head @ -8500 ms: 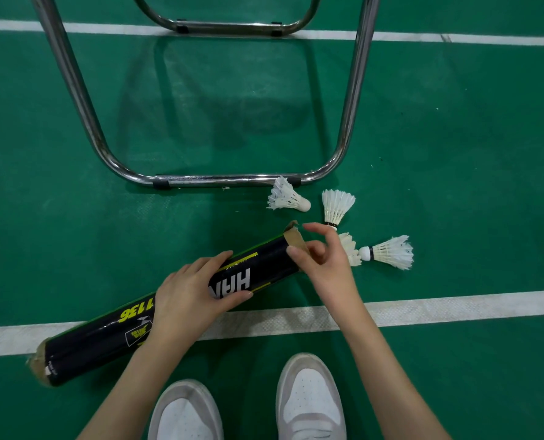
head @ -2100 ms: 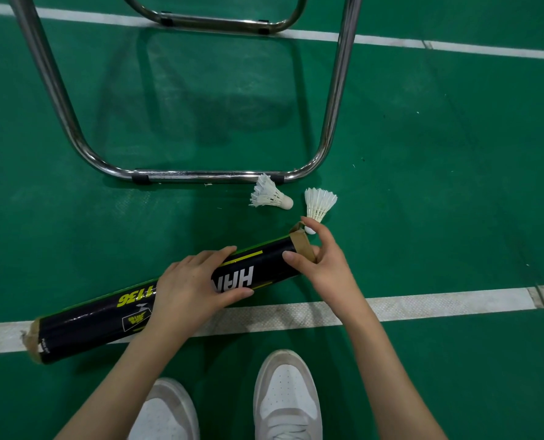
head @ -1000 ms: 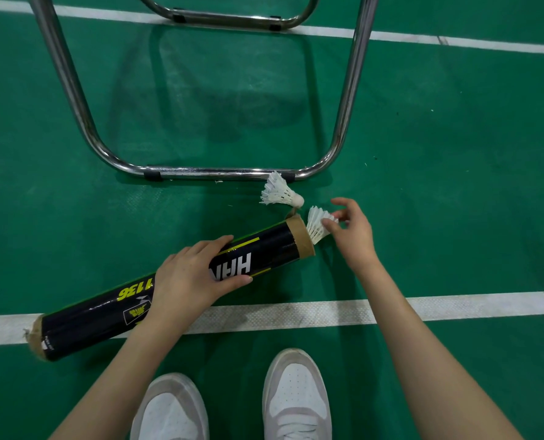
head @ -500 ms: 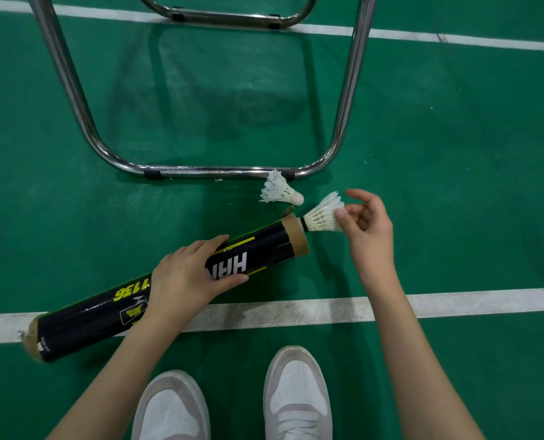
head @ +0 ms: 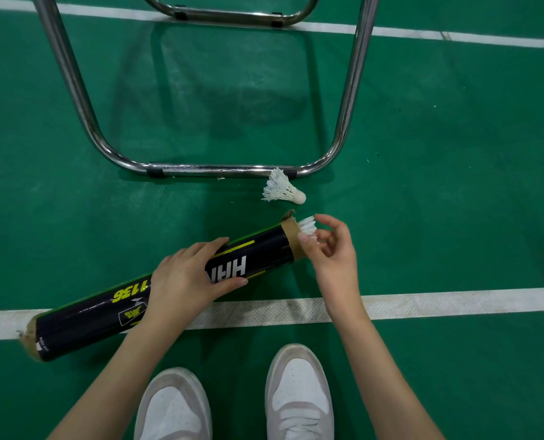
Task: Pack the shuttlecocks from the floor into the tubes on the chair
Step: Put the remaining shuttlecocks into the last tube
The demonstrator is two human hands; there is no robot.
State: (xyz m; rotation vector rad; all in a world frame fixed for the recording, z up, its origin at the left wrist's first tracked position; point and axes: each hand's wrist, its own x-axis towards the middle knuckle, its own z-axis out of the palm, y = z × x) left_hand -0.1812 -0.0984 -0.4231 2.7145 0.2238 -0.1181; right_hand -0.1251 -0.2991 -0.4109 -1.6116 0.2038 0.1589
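A black shuttlecock tube point(head: 264, 252) with yellow lettering lies tilted on the green floor, its open brown-rimmed mouth up and to the right. My left hand point(head: 188, 277) grips the tube's middle from above. At the mouth, my right hand point(head: 331, 249) pinches the feather end of a white shuttlecock point(head: 307, 226) that sits partly inside the tube. A second white shuttlecock point(head: 283, 192) lies on its side on the floor just beyond, by the chair frame.
The chrome chair frame point(head: 220, 169) rests on the floor ahead, with its legs rising left and right. A white court line point(head: 439, 303) runs across under the tube. My two white shoes point(head: 296, 395) are at the bottom.
My right hand has picked one shuttlecock off the floor, turned it cork-first and pushed it into the tube mouth. One shuttlecock is left on the floor. The left hand has kept its grip.
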